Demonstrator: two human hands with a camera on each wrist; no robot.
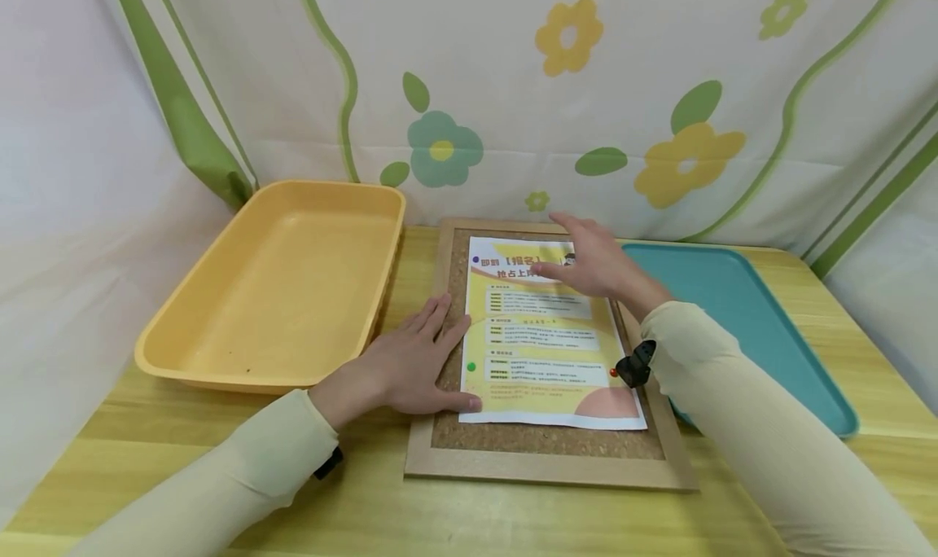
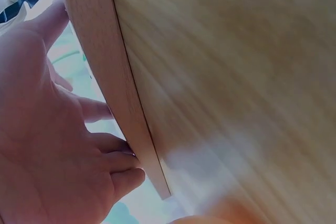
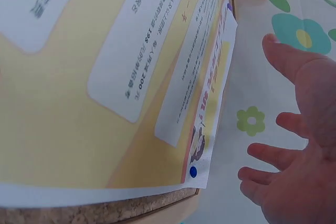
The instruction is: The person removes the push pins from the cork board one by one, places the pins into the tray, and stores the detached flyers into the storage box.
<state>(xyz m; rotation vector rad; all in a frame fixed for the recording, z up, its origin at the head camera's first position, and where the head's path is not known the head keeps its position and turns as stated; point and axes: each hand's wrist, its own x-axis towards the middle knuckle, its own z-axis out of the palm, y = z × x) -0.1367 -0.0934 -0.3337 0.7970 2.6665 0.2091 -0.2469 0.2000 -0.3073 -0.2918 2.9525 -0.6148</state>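
A printed poster [image 1: 538, 390] lies on a wood-framed cork board [image 1: 542, 441] on the table. Pushpins sit at its corners: a purple one [image 1: 476, 260], a green one [image 1: 471, 367], a red one [image 1: 614, 372] and, in the right wrist view, a blue one [image 3: 193, 172]. My left hand [image 1: 410, 370] rests on the board's left side, fingers spread, thumb on the poster's lower left. In the left wrist view its fingers touch the wooden frame [image 2: 115, 87]. Above the poster's upper right is my right hand [image 1: 589, 260], fingers apart and holding nothing.
To the left stands a deep yellow tray [image 1: 286, 296], close to the left hand. A flat teal tray [image 1: 740, 329] lies to the right, beneath the right forearm. Behind the wooden table [image 1: 352, 492] hangs a flowered curtain [image 1: 513, 76].
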